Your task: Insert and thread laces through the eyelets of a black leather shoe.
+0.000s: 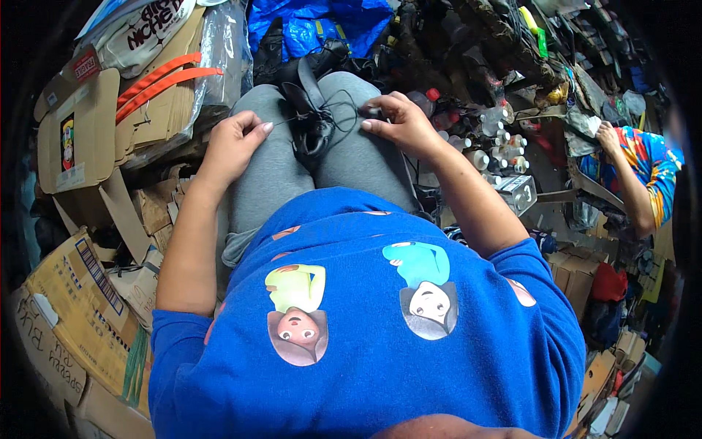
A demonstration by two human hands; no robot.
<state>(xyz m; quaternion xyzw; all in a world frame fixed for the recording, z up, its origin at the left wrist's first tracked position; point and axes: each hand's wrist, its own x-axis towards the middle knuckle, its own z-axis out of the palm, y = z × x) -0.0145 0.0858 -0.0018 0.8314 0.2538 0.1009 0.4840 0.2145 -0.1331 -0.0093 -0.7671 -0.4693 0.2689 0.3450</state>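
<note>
A black shoe (316, 135) with loose black laces rests between my thighs, its opening and tongue toward the far side. A thin shoelace (346, 102) loops out of it toward the right. My left hand (241, 139) is closed in a pinch beside the shoe, with a fine strand of lace running from the fingertips to it. On the other side my right hand (401, 126) also pinches, thumb against fingers, where the lace loops end. Something dark shows between those fingers, partly hidden by them.
Cardboard boxes (88, 314) and flattened cartons with orange straps (157, 88) crowd the left. Blue plastic sheeting (322, 25) lies ahead. Several plastic bottles (504, 150) cluster right, near a person in a bright patterned shirt (651, 172), whose hand holds something pale.
</note>
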